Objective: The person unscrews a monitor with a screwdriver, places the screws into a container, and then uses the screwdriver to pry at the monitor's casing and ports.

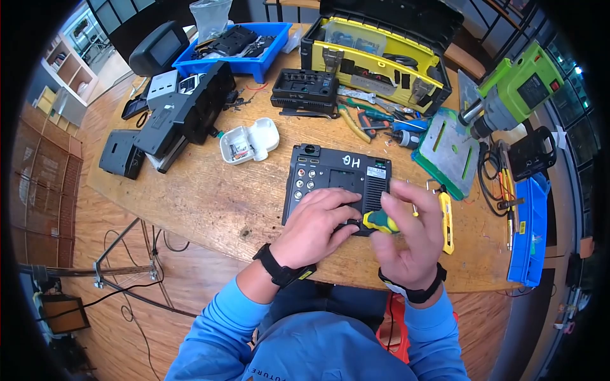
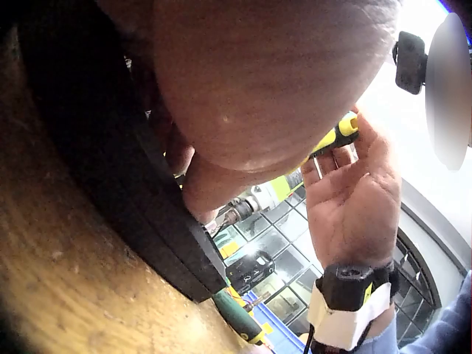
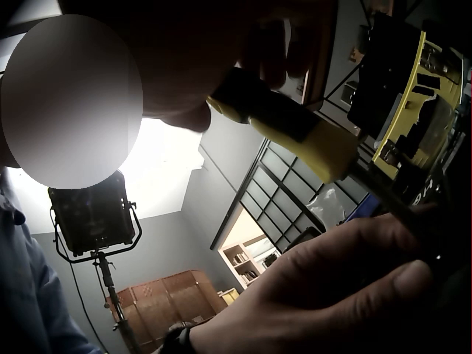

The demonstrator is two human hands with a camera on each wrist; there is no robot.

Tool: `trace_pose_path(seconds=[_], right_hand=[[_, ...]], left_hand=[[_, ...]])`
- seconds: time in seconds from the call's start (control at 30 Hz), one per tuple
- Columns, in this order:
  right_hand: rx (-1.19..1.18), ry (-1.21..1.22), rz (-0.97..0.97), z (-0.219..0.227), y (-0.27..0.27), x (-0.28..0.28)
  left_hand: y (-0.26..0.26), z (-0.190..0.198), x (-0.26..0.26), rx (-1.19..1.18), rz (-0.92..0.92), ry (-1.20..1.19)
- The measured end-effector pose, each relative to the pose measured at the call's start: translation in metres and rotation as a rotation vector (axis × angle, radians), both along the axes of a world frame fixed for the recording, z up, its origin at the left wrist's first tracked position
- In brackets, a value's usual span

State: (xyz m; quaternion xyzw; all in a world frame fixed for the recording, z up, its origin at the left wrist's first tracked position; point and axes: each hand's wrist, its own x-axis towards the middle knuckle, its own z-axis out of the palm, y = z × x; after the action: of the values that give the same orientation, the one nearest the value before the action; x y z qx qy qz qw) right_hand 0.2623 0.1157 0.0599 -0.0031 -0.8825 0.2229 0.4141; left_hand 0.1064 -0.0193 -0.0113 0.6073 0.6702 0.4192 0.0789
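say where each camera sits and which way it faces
Head: on the head, facing forward and down at the table; left hand, right hand, blue top show.
Left wrist: worn there, looking past its fingers to the right hand.
Right wrist: worn there, looking past its fingers to the left hand.
All share the screwdriver.

From black device [image 1: 343, 174]: way through at 9 o'clock over tabletop [image 1: 210, 197]. Obstacles: white case [image 1: 262, 136], 10; pliers [image 1: 351, 124], 1; green-edged plate [image 1: 445, 149], 2.

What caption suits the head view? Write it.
Left hand on a black device, right hand holding a green-and-yellow screwdriver, at a cluttered workbench.
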Motion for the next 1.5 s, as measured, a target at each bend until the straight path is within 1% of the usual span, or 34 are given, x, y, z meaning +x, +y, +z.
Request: trace_pose_path(seconds=[0.13, 0.2, 0.23, 0.3, 0.33, 0.4, 0.43, 0.5, 0.53, 0.6, 0.73, 0.8, 0.93, 1.0, 1.03, 1.1, 1.43, 1.5], right_hand=[[0.045, -0.057, -0.005, -0.006, 0.002, 0.009], [-0.026, -0.035, -0.018, -0.004, 0.001, 0.002], [-0.026, -0.034, -0.018, -0.004, -0.001, 0.001], [-0.12, -0.011, -0.015, -0.005, -0.005, -0.002], [-0.119, -0.01, -0.014, -0.006, -0.005, -0.001], [-0.175, 0.006, 0.041, -0.008, -0.004, -0.001], [-0.175, 0.007, 0.043, -0.005, -0.005, -0.001], [-0.054, 0.022, -0.025, 0.0, -0.008, 0.0], [-0.058, 0.021, -0.024, -0.001, -0.007, 0.002], [0.011, -0.041, -0.047, -0.004, -0.003, 0.009], [-0.041, -0.034, -0.092, -0.002, -0.004, 0.002], [-0.068, -0.021, -0.053, 0.002, -0.004, 0.001], [-0.02, -0.033, -0.051, 0.004, -0.002, 0.005], [-0.034, -0.075, -0.118, -0.001, -0.005, 0.011], [-0.035, -0.075, -0.117, -0.001, -0.006, 0.01], [-0.092, -0.068, -0.097, 0.001, -0.005, 0.007], [-0.053, 0.003, 0.006, 0.002, -0.002, -0.001], [-0.039, -0.068, -0.065, -0.002, -0.002, 0.004]], left_hand=[[0.0, -0.002, 0.0, 0.011, -0.001, 0.004], [0.0, -0.001, 0.0, 0.006, -0.004, 0.001], [0.0, 0.0, 0.0, 0.007, -0.004, 0.002], [0.0, 0.0, 0.0, 0.0, -0.001, 0.002], [0.0, 0.0, 0.0, 0.0, 0.0, 0.002], [0.0, 0.0, 0.0, 0.0, 0.002, -0.005], [0.0, 0.001, 0.001, 0.0, 0.004, -0.004], [0.0, 0.002, 0.002, -0.003, 0.017, 0.008], [0.0, 0.001, 0.002, -0.006, 0.018, 0.008], [0.0, -0.001, 0.001, 0.015, 0.009, 0.011], [0.0, 0.002, 0.001, -0.001, -0.001, 0.014], [0.0, 0.002, 0.002, 0.005, 0.005, 0.025], [0.001, 0.001, 0.002, 0.008, 0.013, 0.036], [0.001, -0.001, 0.001, 0.01, 0.003, 0.033], [0.001, -0.001, 0.001, 0.009, 0.004, 0.033], [0.001, 0.0, 0.001, 0.012, 0.008, 0.045], [0.001, 0.003, 0.003, -0.014, 0.028, 0.032], [0.0, 0.003, 0.002, -0.023, 0.015, 0.036]])
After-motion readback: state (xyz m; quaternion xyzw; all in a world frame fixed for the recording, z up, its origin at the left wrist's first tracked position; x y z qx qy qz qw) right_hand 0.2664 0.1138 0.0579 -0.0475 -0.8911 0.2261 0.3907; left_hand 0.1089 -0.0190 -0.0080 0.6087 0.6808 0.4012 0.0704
